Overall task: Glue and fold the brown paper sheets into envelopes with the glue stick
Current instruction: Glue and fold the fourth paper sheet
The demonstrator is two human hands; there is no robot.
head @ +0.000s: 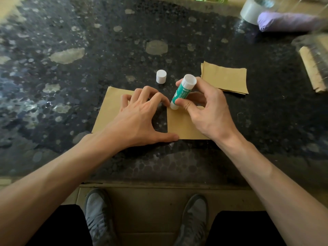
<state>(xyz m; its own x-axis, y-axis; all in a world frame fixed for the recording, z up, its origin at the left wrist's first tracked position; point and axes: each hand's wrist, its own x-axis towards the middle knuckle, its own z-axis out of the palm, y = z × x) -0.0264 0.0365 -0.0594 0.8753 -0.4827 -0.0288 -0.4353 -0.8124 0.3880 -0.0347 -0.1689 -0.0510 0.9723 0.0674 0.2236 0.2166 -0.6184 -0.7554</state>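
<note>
Brown paper sheet [184,125] is lying at the near edge of the table, right in front of the person, and both hands are working on it. The left hand [136,119] is spreading wide, fingers straight and gripping nothing, with the fingertips and thumb pressing the paper flat. The right hand [209,110] is curling its thumb and fingers round the green-and-white glue stick [182,91], tilting it with the tip down on the sheet's far left corner. Dark table is showing between the two visible stretches of paper; whether they are joining under the left hand, I cannot tell.

To my eye the gluing step is just starting. The next move is probably calling for a steady drag of the tip along the edge while the left hand is pinning the sheet, then a fold over the glued strip.

The white cap [161,76] is standing at eleven o'clock from the sheet, just beyond the fingers. A stack of brown sheets [224,78] is waiting at two o'clock. Farther out at one o'clock a clear tape roll [255,9] is sitting beside a purple bundle [287,21].

The table [88,50] is dark speckled stone, catching the light. Below its edge, grey shoes [99,215] are resting on cardboard.
</note>
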